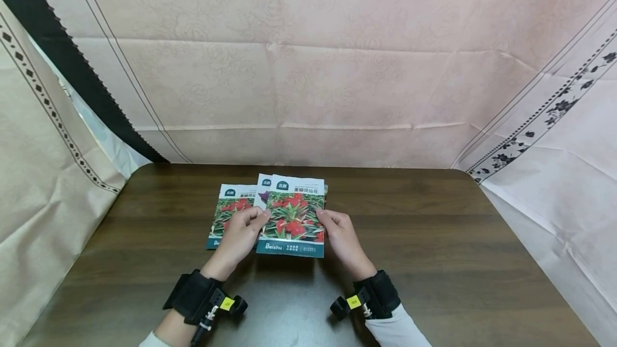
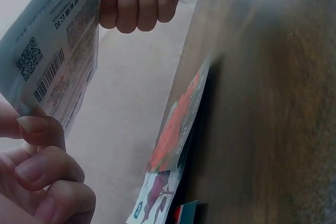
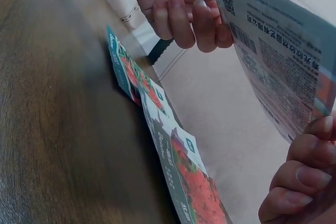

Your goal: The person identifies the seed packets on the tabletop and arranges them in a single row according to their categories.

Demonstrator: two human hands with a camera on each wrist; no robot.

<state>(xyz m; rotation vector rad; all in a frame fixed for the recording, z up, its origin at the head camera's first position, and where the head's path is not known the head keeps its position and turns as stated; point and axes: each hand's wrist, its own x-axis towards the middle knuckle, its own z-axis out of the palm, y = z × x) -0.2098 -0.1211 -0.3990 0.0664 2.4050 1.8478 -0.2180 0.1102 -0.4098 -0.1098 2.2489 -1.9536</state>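
Both hands hold up one packet (image 1: 294, 218) with red flowers and a teal bottom band, raised above the table. The left hand (image 1: 245, 229) pinches its left edge and the right hand (image 1: 341, 234) its right edge. In the left wrist view the packet's printed back (image 2: 52, 51) faces the camera, with curled fingers (image 2: 50, 169) below it. Behind and left of it lies another red-flower packet (image 1: 232, 205), beside one with a purple flower (image 1: 262, 182). The right wrist view shows the lying packets overlapping, a purple-flower one (image 3: 163, 129) among them.
The brown wooden table (image 1: 434, 240) has rounded far corners. A pale patterned cloth (image 1: 337, 95) hangs behind it, and further cloths hang at the left and right sides. A black strip (image 1: 77, 58) with a jagged edge runs down the upper left.
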